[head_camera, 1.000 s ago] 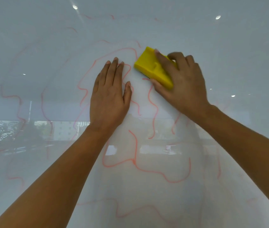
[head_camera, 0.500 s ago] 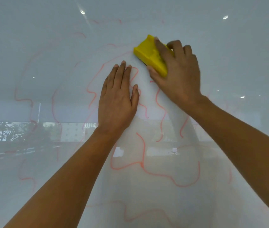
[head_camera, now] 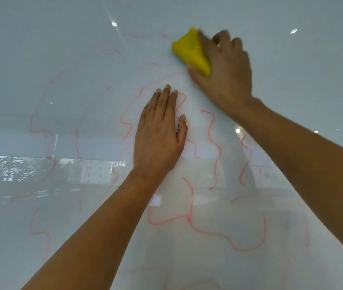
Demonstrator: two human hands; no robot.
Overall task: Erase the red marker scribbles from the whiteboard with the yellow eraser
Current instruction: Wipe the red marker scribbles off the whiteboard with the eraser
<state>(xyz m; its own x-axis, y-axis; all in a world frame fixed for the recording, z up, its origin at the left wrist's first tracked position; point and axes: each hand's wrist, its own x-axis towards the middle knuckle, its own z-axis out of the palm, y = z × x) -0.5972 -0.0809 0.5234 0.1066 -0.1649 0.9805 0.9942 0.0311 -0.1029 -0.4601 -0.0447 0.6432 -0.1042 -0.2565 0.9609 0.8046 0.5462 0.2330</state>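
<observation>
Our right hand [head_camera: 225, 76] grips the yellow foam eraser block [head_camera: 190, 52] up top; bold red marker scribbles [head_camera: 189, 217] lie below, around our flat, straight-fingered left hand [head_camera: 160, 130].

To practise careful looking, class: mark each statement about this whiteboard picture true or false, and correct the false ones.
1. The right hand grips the yellow eraser. True.
2. The left hand holds a marker. False: it lies flat on the whiteboard, holding nothing.
3. The yellow eraser is below the left hand in the picture. False: it is above it, to the right.
4. Some red lines are on the whiteboard below the left hand. True.
</observation>
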